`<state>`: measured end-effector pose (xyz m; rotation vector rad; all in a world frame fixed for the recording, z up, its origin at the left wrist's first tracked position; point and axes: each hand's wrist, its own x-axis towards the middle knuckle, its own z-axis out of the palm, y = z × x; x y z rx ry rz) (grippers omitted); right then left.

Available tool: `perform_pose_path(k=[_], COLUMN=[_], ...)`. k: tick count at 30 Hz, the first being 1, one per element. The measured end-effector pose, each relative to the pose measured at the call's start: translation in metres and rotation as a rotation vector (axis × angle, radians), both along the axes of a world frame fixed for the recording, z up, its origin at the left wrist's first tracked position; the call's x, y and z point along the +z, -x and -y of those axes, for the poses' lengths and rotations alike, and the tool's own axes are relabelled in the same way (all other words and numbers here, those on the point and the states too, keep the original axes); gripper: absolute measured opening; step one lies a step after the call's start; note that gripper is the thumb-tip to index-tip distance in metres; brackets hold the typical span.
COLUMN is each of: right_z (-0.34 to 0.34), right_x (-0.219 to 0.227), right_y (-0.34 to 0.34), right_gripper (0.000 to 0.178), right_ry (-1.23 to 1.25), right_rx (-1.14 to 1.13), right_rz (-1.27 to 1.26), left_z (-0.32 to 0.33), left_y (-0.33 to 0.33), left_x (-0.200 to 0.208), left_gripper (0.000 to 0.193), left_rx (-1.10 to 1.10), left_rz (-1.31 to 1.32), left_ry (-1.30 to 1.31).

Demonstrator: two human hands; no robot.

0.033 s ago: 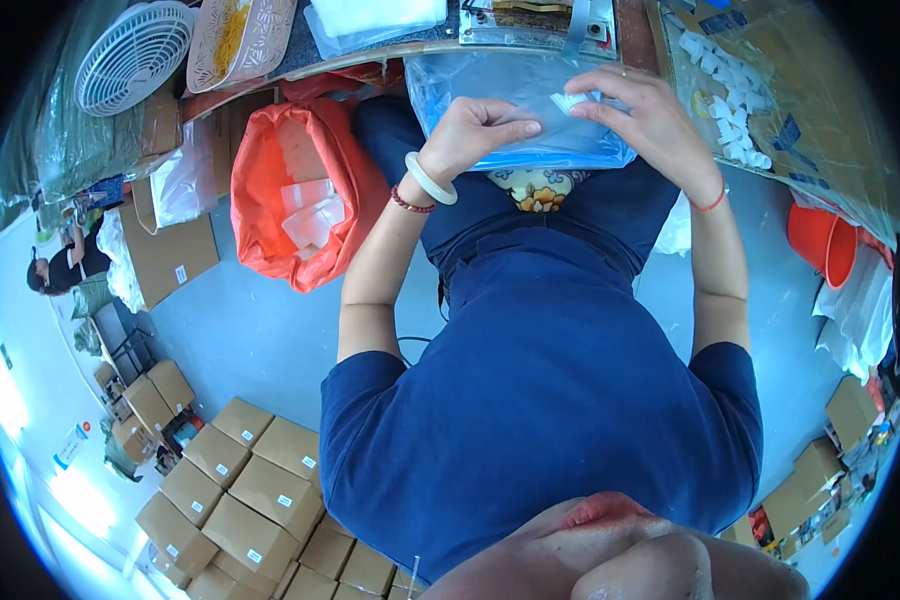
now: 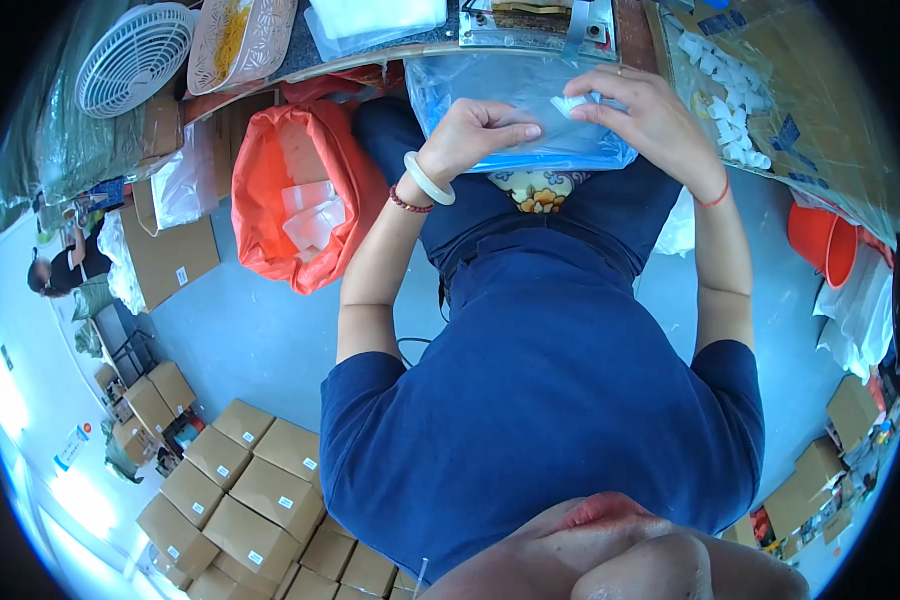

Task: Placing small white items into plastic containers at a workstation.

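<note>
Pinching a small white ridged piece (image 2: 568,106) between thumb and fingertips, the person's right hand (image 2: 642,112) hangs over a clear, blue-tinted plastic bag (image 2: 570,152) spread across the lap. Its grip is nearly closed, with only the piece's thickness between thumb and fingers. The piece sits above the upper part of the bag, just beyond the left thumb and well apart from it.

The left hand (image 2: 475,132) is over the bag's left part, fingers curled and thumb pointing toward the right hand. Its fingertips are partly hidden, so whether it has hold of the film or anything else cannot be told. A pale ring-shaped bangle (image 2: 428,180) and a dark red beaded bracelet (image 2: 410,203) circle that wrist; a thin red cord (image 2: 715,195) circles the other.

Left of the lap stands an open orange-red sack (image 2: 255,200) with flat white pieces (image 2: 315,215) inside. Ahead, a metal fixture (image 2: 535,28) rests on the worktable, near the bag's far edge. To the right, many small white plastic parts (image 2: 735,112) lie scattered on brown cardboard (image 2: 820,110).
</note>
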<state>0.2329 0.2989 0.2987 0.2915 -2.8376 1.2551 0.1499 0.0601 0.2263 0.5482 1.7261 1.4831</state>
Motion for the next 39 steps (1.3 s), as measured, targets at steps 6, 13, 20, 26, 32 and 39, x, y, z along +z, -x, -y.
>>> perform_pose_path(k=[6,13,20,26,32,39], right_z=[-0.005,-0.036,-0.041,-0.028,-0.033,-0.021], right_x=[0.002,-0.033,-0.040,-0.043,-0.048,-0.049], right_y=[0.017,-0.005,-0.039,-0.033,-0.035,-0.029], right_gripper=[0.027,0.030,0.033,0.034,0.036,0.032], right_ry=[-0.142,0.512,0.983,1.027,0.671,0.641], right_rx=[0.204,-0.405,-0.398,-0.494,-0.578,-0.555], right_rz=[0.072,0.068,0.168,0.192,0.159,0.071], left_z=[-0.003,-0.029,-0.058,-0.054,-0.011,0.051], left_y=[0.005,0.021,0.073,0.066,0.099,0.102], left_x=[-0.001,-0.016,-0.021,-0.022,-0.017,-0.071], left_gripper=[0.025,0.025,0.025,0.027,0.029,0.029], left_rx=[-0.179,0.089,0.123,0.213,0.394,0.324], left_rz=[0.275,0.589,0.583,0.556,-0.354,-1.489], left_ry=[-0.069,-0.259,-0.347,-0.368,0.034,0.364])
